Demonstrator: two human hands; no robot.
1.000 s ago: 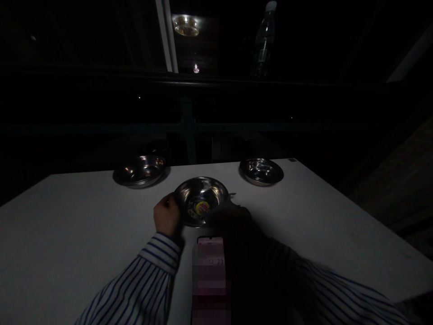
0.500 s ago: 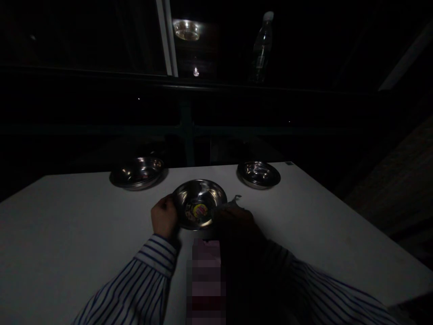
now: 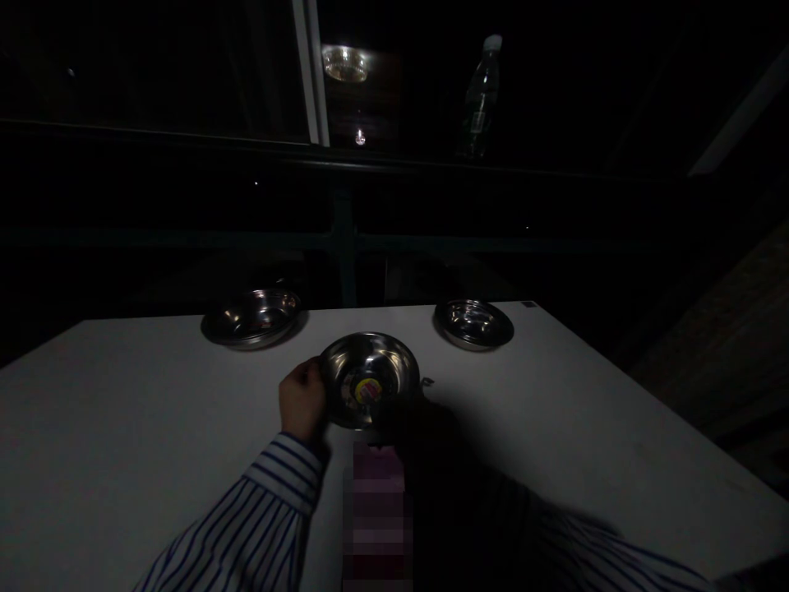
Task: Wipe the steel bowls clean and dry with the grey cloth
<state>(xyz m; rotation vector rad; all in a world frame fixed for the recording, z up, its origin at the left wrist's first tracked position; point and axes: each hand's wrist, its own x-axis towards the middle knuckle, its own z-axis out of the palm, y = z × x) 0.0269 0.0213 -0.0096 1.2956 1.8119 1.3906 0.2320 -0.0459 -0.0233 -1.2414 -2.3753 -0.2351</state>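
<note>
A shiny metal bowl (image 3: 370, 349) with a round yellow and pink sticker inside its bottom sits at the middle of the table. My left hand (image 3: 302, 399) grips its left rim, fingers curled at the edge. Deep shadow covers my right hand (image 3: 425, 436), which is at the bowl's lower right side. A small tip of a grey cloth (image 3: 427, 381) sticks out beyond that hand; the rest of the cloth and the fingers are lost in the dark.
Two more metal bowls stand near the far table edge, a left bowl (image 3: 252, 321) and a right bowl (image 3: 473, 325). A clear plastic bottle (image 3: 482, 99) stands beyond the white table (image 3: 154, 395). Something pinkish (image 3: 377, 469), partly pixelated, shows below the middle bowl.
My right hand has moved down a little along the bowl's right side, and less of the grey cloth shows. My left hand keeps its hold on the rim. The whole view has shifted slightly.
</note>
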